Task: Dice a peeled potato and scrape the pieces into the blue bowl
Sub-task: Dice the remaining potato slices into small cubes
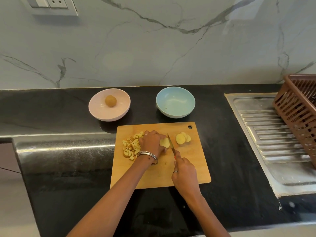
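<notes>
Now, counter point(230, 151): black stone, polished, w/ everything on it.
Sink drainboard point(273, 134): steel, ribbed, at right; brown slatted basket point(299, 113) sits on its far end.
Cutting board point(188, 168): pale wood, hang-hole at far right corner, centre of counter, near edge twd person.
Pink bowl point(95, 108): behind board at left, one round brown unpeeled potato point(110, 100) inside.
Blue bowl point(179, 113): behind board, just past its far edge; looks nearly bare, a tiny speck inside.
Left hand point(151, 142): fingers curled over the potato piece, pinning it to board; bangles on wrist, ring on a finger.
Right hand point(183, 171): clenched round knife handle, ring on a finger.
Diced pile point(131, 146): small pale cubes, some w/ brownish bits, on board's left part, touching left hand.
Potato piece point(165, 142): peeled, pale yellow, mid-board, partly hidden under left hand.
Slices point(183, 138): approx three round discs, overlapping, right of blade.
Knife point(171, 142): thin blade, tip pointing away, set against potato piece's right side, betw. it and slices.
</notes>
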